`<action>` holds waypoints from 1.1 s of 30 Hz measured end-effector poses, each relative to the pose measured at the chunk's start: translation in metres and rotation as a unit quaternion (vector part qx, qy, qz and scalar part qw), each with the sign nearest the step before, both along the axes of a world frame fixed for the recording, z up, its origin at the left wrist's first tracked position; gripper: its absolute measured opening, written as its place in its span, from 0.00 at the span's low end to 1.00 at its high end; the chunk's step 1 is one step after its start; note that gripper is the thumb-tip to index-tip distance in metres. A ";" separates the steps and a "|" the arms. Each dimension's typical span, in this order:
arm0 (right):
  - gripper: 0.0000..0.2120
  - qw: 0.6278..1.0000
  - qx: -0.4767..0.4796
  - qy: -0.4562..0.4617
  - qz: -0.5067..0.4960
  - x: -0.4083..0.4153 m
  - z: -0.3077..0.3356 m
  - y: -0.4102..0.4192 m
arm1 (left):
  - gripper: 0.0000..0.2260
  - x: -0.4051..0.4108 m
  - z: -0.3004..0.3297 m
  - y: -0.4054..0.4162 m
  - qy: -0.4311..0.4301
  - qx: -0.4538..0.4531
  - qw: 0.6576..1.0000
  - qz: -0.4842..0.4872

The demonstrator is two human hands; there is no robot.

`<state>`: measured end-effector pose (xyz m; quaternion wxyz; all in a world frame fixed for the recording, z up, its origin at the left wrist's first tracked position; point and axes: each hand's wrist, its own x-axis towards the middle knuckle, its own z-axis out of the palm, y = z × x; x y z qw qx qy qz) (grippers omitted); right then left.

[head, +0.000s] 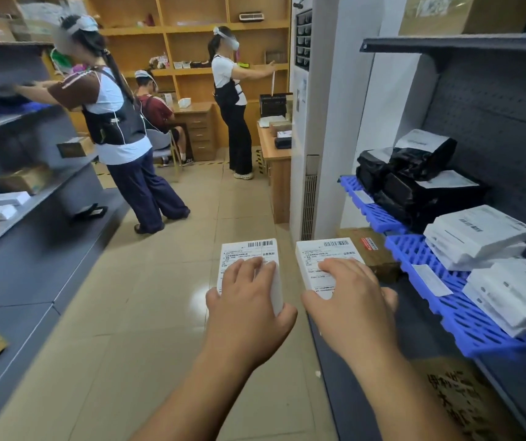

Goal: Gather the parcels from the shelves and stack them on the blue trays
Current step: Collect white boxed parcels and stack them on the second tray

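Observation:
My left hand (249,310) grips a white labelled parcel (252,249) from above, held over the tiled aisle floor. Beside it my right hand (351,300) grips a second white labelled parcel (325,253). To the right, two blue trays lie on the grey shelf. The nearer blue tray (440,300) carries stacks of white boxes (478,237). The farther blue tray (370,211) bears black bagged parcels (414,183). More parcels lie on the left shelves, among them white boxes (8,200) and a brown box (23,181).
A person in a dark vest (118,128) stands in the aisle reaching into the left shelves. Another person (233,100) stands farther back by a wooden desk (274,173). A third sits at the rear. A brown box (370,249) sits under the trays.

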<state>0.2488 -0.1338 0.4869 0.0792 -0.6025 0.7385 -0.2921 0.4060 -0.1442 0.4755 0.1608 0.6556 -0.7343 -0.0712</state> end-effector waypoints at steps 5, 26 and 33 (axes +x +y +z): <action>0.23 0.998 -0.008 0.004 -0.055 0.007 0.009 -0.046 | 0.30 0.009 0.007 -0.062 0.003 -0.009 0.999 -0.051; 0.22 0.980 -0.064 -0.006 -0.188 -0.108 0.030 -0.128 | 0.27 -0.120 0.033 -0.181 0.006 -0.041 0.975 -0.218; 0.22 0.968 -0.073 -0.011 -0.238 -0.162 0.033 -0.127 | 0.27 -0.189 0.040 -0.204 0.001 -0.060 0.959 -0.277</action>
